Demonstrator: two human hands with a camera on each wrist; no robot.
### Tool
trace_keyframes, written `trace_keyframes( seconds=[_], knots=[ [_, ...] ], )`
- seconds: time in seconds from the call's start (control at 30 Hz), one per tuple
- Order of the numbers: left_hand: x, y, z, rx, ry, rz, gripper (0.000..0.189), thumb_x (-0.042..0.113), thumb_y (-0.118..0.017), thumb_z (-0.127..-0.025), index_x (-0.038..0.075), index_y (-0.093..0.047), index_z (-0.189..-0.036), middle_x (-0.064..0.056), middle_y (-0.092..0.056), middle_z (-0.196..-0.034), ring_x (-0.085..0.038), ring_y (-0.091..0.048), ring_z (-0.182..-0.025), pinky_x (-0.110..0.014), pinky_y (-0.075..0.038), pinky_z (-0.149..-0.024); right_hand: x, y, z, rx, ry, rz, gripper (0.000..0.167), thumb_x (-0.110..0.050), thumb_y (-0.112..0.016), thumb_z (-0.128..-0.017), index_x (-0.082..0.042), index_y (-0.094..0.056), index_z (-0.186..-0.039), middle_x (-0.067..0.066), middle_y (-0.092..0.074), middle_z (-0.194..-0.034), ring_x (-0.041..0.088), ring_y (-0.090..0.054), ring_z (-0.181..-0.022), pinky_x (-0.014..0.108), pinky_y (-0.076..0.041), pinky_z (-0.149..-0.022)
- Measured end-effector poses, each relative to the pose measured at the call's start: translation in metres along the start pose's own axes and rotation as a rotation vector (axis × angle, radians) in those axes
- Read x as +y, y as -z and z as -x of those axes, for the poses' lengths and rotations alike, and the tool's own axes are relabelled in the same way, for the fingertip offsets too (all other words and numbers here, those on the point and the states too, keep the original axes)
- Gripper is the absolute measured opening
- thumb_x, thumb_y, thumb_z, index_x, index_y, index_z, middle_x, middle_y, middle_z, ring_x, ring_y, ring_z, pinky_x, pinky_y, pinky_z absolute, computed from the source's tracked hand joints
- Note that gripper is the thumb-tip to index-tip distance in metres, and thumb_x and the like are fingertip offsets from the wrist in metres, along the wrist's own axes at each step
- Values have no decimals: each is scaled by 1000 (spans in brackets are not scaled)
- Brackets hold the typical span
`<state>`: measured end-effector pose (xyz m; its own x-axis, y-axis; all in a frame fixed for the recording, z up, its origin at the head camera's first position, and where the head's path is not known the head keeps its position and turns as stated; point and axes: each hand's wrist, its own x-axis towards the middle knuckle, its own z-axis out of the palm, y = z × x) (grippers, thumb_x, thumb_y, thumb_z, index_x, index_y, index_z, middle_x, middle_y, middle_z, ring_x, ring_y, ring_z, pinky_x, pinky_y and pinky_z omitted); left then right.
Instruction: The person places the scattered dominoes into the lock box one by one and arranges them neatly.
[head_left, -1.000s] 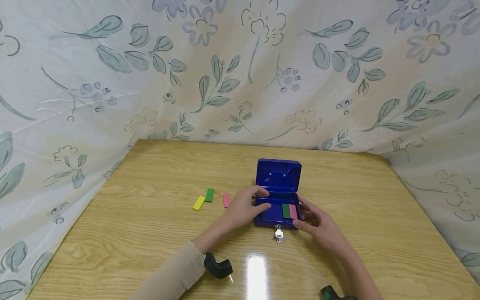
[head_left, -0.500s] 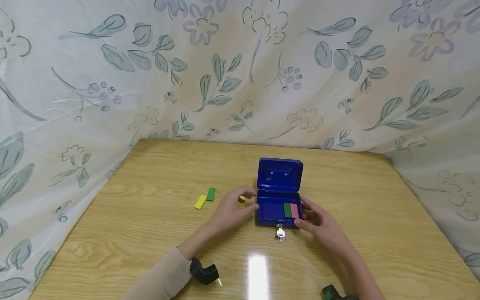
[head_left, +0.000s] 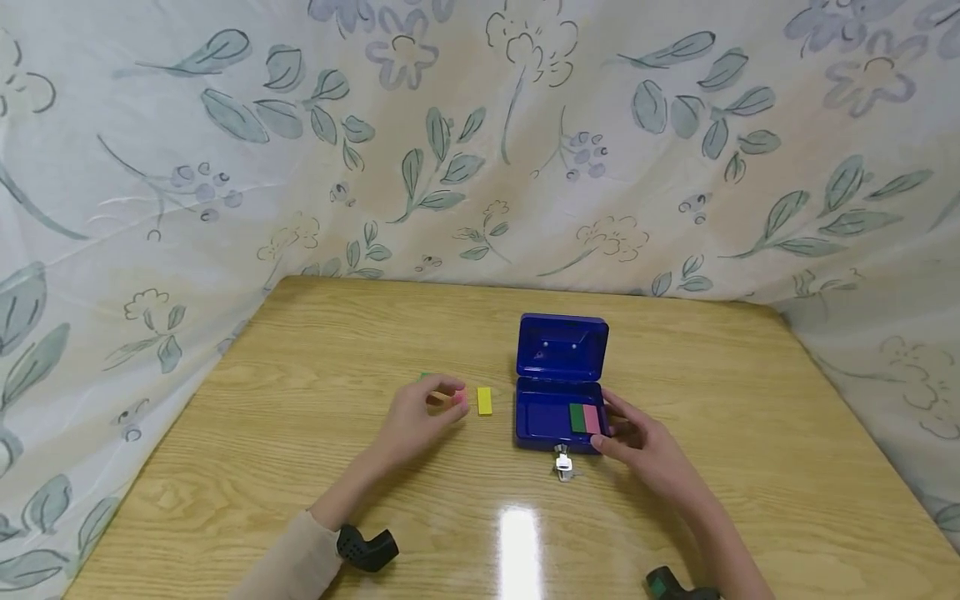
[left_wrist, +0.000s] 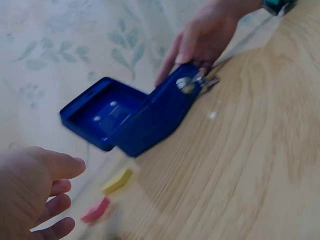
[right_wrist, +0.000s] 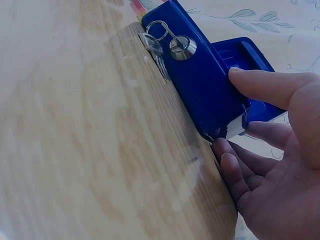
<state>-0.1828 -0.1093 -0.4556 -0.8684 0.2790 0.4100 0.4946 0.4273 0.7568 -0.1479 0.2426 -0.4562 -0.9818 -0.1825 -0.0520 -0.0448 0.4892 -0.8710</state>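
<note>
A blue metal cash box stands with its lid raised; one green block and one pink block lie side by side inside at the right. My right hand grips the box's right side, thumb on the front corner and fingers along the side by the handle. Left of the box, my left hand hovers with thumb and fingers apart around another pink block. In the left wrist view, that block lies on the table beyond the fingertips. A yellow block lies between this hand and the box.
Keys on a ring hang from the lock at the box's front. A green block shows partly behind my left hand. The wooden table meets a floral cloth at the back.
My left hand has drawn back from the box's left edge and moved left to the pink block, uncovering the yellow block and covering the loose green one. My right hand stays on the box.
</note>
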Motion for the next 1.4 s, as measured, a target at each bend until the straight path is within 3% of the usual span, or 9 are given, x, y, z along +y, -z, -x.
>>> trace_keyframes(
  seconds=[0.13, 0.23, 0.4, 0.57, 0.73, 1.13, 1.4],
  knots=[
    [-6, 14, 6, 47, 52, -14, 28, 16, -78, -86, 4, -69, -111, -7, -68, -109, -22, -62, -100, -39, -54, -84, -1, 0, -1, -6, 2, 4, 74, -36, -72, -91, -22, -36, -154, 16, -48, -142, 32, -54, -109, 39, -48, -88],
    [-8, 25, 9, 63, 52, -8, 29, 15, -77, -87, 3, -68, -112, -11, -67, -111, -26, -62, -102, -42, -54, -84, -2, 0, 0, -7, 0, 10, 74, -37, -72, -91, -22, -35, -154, 16, -48, -142, 31, -54, -109, 39, -48, -88],
    [-13, 43, 11, 36, 35, -15, 39, 18, -81, -84, 3, -67, -116, -12, -67, -114, -30, -60, -107, -46, -51, -85, -1, 0, 0, -3, -2, 12, 75, -38, -72, -90, -22, -36, -154, 16, -48, -141, 32, -55, -109, 40, -48, -88],
    [-24, 57, 13, -1, 25, -100, 53, 29, -86, -78, 6, -66, -121, -4, -65, -122, -25, -58, -112, -46, -50, -86, 0, 2, 2, -3, -3, 5, 75, -37, -72, -90, -23, -36, -154, 16, -47, -142, 32, -54, -110, 40, -48, -89],
    [-34, 69, 15, -18, 72, -104, 60, 32, -87, -76, 6, -64, -125, -3, -64, -125, -26, -57, -113, -47, -48, -87, -1, 2, 2, -10, -2, -3, 74, -37, -72, -91, -23, -36, -154, 17, -47, -143, 32, -54, -111, 40, -48, -89],
    [-45, 77, 21, -77, 189, -99, 69, 35, -89, -73, 11, -62, -132, -4, -60, -129, -26, -53, -117, -49, -43, -95, 0, 0, 1, -6, -14, -9, 76, -38, -73, -90, -22, -35, -154, 15, -48, -141, 32, -54, -112, 41, -47, -91],
    [-49, 77, 19, -130, 208, 8, 76, 33, -89, -72, 7, -57, -135, -9, -58, -133, -27, -49, -127, -47, -37, -106, 0, 0, 1, 4, -2, 2, 75, -38, -73, -90, -22, -36, -154, 15, -49, -141, 31, -53, -111, 41, -47, -90]
  ],
)
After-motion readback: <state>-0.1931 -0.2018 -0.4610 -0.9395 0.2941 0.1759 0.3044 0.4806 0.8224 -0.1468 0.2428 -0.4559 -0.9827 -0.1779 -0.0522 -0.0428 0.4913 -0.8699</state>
